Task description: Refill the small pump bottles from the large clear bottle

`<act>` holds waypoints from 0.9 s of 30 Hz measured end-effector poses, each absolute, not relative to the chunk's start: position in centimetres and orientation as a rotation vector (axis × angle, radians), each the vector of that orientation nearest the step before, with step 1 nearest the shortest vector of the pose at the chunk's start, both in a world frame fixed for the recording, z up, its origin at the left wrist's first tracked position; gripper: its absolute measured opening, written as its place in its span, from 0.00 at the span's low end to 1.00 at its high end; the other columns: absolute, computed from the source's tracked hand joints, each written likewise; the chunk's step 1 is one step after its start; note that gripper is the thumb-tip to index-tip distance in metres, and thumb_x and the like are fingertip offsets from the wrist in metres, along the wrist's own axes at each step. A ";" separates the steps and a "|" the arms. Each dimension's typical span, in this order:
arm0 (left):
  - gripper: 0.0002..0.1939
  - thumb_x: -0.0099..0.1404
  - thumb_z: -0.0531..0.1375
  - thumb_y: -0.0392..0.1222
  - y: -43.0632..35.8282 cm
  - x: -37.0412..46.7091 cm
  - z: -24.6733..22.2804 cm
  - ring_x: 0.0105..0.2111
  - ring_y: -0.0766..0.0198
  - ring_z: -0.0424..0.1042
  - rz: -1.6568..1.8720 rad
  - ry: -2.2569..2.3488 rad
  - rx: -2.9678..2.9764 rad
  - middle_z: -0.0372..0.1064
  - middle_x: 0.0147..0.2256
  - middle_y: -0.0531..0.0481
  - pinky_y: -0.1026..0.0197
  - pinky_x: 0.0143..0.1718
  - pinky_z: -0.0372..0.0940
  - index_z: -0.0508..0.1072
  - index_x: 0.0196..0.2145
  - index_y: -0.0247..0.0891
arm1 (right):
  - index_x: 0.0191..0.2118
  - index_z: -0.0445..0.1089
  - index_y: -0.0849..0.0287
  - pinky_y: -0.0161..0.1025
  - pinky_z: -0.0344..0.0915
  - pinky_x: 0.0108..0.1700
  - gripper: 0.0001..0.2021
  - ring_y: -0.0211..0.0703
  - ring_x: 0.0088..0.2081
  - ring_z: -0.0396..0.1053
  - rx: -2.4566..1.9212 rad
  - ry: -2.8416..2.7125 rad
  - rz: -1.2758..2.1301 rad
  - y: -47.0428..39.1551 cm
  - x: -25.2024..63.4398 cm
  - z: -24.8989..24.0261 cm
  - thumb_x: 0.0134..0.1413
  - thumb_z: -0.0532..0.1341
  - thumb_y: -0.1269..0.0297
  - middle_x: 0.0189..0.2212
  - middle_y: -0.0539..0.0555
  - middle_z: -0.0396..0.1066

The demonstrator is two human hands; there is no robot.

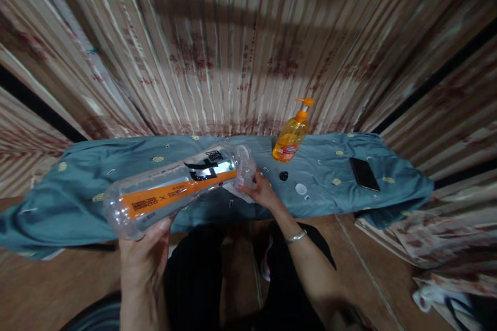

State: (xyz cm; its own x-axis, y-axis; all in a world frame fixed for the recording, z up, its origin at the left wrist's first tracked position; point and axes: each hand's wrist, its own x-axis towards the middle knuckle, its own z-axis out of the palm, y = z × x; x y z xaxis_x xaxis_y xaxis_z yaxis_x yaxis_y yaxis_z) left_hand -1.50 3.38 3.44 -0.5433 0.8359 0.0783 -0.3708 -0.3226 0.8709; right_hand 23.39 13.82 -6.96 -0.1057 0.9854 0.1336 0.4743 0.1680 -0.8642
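Note:
My left hand (149, 240) holds a large clear plastic bottle (171, 186) with an orange and silver label from below. The bottle is tilted, its neck toward the right. My right hand (262, 190) is wrapped round a small clear container (246, 168), which is at the large bottle's mouth. Whether liquid passes between them is too unclear to tell. Under the small container, a whitish crumpled sheet (243, 195) lies on the cloth. Right of my right hand lie a small black object (283, 176) and a white round disc (300, 189).
A teal patterned cloth (326, 165) covers the narrow table. An orange pump bottle (290, 137) stands at the back, right of centre. A dark flat phone-like object (364, 174) lies at the right. Striped curtains (240, 51) hang behind; dark bars slant at both sides.

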 end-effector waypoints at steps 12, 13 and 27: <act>0.27 0.37 0.78 0.36 3.3 -1.7 2.8 0.42 0.56 0.83 1.938 1.099 0.700 0.85 0.40 0.54 0.58 0.48 0.80 0.83 0.39 0.45 | 0.65 0.67 0.56 0.50 0.75 0.53 0.34 0.57 0.50 0.81 -1.373 -1.663 0.899 14.1 23.4 -7.6 0.54 0.75 0.60 0.51 0.59 0.83; 0.28 0.37 0.79 0.37 3.3 -1.7 2.8 0.42 0.55 0.83 1.935 1.108 0.700 0.84 0.40 0.53 0.56 0.48 0.80 0.83 0.39 0.45 | 0.65 0.67 0.56 0.50 0.75 0.53 0.34 0.57 0.50 0.81 -1.363 -1.668 0.902 14.1 23.4 -7.5 0.54 0.74 0.59 0.51 0.58 0.83; 0.31 0.33 0.82 0.42 3.3 -1.5 3.3 0.47 0.51 0.80 1.928 1.139 0.729 0.82 0.38 0.53 0.47 0.56 0.76 0.84 0.39 0.48 | 0.66 0.65 0.59 0.50 0.75 0.54 0.34 0.56 0.51 0.81 -1.395 -1.677 0.905 13.9 23.2 -7.1 0.55 0.74 0.60 0.52 0.60 0.82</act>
State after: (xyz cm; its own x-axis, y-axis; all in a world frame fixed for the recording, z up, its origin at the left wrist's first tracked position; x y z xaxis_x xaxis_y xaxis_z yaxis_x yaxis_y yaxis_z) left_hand -1.47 3.35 3.26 -0.5423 0.8353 0.0898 -0.3245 -0.3068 0.8947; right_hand 23.20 13.87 -7.09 -0.1137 0.9871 0.1123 0.4481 0.1519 -0.8810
